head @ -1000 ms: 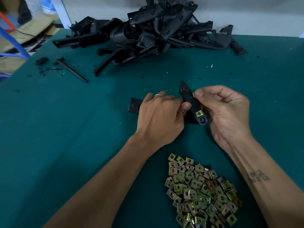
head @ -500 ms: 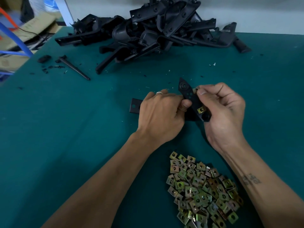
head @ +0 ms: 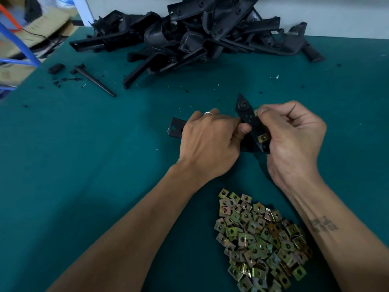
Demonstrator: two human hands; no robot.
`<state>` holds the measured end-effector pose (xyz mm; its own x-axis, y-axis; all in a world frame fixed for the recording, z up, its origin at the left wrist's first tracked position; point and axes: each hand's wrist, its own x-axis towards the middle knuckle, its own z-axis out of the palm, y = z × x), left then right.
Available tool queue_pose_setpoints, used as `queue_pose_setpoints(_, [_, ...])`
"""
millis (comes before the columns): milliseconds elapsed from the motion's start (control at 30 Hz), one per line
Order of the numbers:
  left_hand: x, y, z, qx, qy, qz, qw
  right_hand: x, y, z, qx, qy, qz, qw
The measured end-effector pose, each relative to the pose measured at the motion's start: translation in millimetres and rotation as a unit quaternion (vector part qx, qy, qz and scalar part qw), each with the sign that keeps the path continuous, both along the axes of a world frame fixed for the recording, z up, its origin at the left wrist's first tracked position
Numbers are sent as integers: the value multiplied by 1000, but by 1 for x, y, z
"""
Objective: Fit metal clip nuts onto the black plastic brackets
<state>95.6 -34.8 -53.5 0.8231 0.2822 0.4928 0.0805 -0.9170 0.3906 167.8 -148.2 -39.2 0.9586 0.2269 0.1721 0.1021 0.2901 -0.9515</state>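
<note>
A black plastic bracket (head: 248,120) is held between both hands above the green table. My left hand (head: 210,142) grips its left part, whose flat end (head: 175,130) sticks out past the knuckles. My right hand (head: 294,140) curls round the pointed right part, thumb pressing near its upper edge. One brass-coloured clip nut (head: 263,138) sits on the bracket's lower end beside my right palm. A heap of loose clip nuts (head: 261,241) lies on the table between my forearms.
A big pile of black plastic brackets (head: 195,36) fills the back of the green table (head: 84,165). A thin black rod (head: 94,81) and small black scraps (head: 55,68) lie at the back left. Cardboard and a blue frame (head: 19,45) stand off the table's left edge.
Both hands stay on the bracket. My right hand has closed tighter round it and slid up slightly, covering more of the lower end by the fitted clip nut.
</note>
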Motion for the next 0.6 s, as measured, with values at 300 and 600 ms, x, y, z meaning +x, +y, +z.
queue_pose_setpoints(300, [-1, 2, -1, -1, -18, -5, 1000, -5, -1, -3, 23, 33, 28, 999])
queue_pose_setpoints(600, [-2, 6, -5, 14, -17, 17, 1000, -10, -6, -1, 21, 89, 141, 986])
